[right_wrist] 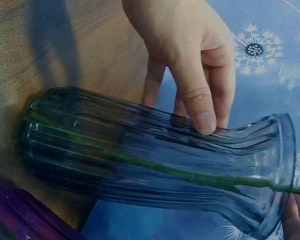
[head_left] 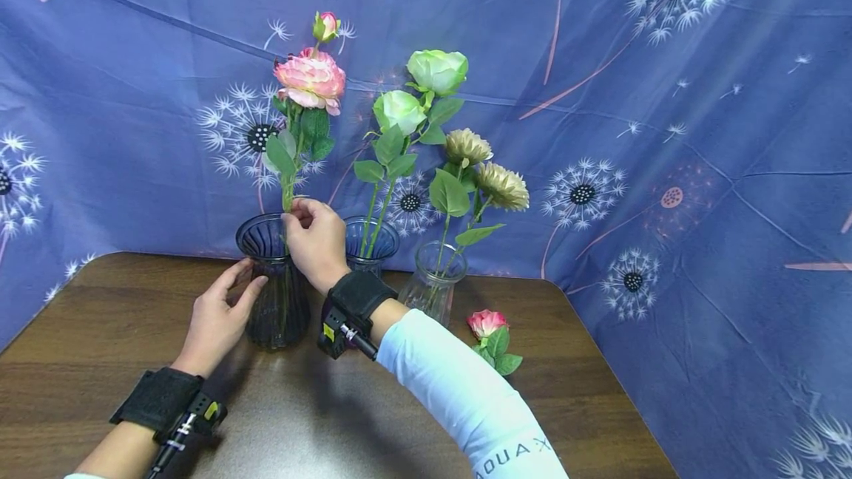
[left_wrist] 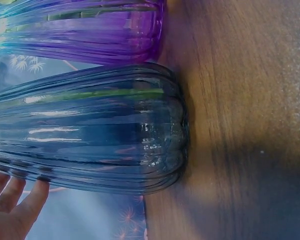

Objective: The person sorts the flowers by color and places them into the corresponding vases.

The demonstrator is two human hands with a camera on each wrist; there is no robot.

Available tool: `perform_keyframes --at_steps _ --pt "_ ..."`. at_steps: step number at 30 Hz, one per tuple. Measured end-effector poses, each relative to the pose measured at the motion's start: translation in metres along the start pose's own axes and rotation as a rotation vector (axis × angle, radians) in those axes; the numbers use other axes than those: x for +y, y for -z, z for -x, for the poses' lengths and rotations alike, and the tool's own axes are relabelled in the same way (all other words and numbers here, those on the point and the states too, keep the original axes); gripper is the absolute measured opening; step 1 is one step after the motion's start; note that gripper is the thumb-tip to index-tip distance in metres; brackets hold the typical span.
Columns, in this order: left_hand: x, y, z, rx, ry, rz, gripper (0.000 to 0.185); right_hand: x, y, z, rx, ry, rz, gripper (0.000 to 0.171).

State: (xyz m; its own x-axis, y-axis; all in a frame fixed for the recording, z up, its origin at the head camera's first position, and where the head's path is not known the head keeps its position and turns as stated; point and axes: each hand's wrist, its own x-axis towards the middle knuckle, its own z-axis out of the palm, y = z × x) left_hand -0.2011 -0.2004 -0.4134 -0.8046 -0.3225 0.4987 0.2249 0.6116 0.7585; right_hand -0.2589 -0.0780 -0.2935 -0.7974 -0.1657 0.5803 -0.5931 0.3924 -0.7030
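Observation:
A pink peony-like flower (head_left: 309, 80) with a bud stands upright in a dark, ribbed glass vase (head_left: 276, 309). My right hand (head_left: 318, 242) pinches its stem just over the vase's rim. Inside the glass, the green stem (right_wrist: 155, 164) runs down close to the base, as the right wrist view shows. My left hand (head_left: 216, 320) holds the vase at its narrow neck from the left, thumb in front and fingers on the far side. In the left wrist view, fingertips touch the ribbed side of the vase (left_wrist: 100, 135).
A blue-and-purple vase (left_wrist: 105, 35) with light green flowers (head_left: 435, 72) stands just right of the dark one. Further right, a clear vase (head_left: 429, 294) holds beige flowers (head_left: 502, 185). One pink flower (head_left: 488, 324) lies on the wooden table (head_left: 566, 390). A blue patterned cloth hangs behind.

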Motion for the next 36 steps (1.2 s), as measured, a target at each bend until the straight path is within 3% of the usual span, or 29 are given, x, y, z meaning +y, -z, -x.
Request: perform_keyframes --at_steps 15,25,36 --pt "0.005 0.001 -0.001 -0.007 -0.002 0.004 0.046 0.006 -0.002 0.000 -0.029 -0.071 -0.036 0.012" --pt "0.002 0.000 -0.001 0.009 -0.015 0.006 0.045 0.006 -0.002 0.000 0.005 -0.091 -0.010 0.016" --pt "0.002 0.000 0.002 -0.006 0.001 -0.003 0.047 0.001 0.011 0.000 0.035 -0.111 -0.059 0.020"
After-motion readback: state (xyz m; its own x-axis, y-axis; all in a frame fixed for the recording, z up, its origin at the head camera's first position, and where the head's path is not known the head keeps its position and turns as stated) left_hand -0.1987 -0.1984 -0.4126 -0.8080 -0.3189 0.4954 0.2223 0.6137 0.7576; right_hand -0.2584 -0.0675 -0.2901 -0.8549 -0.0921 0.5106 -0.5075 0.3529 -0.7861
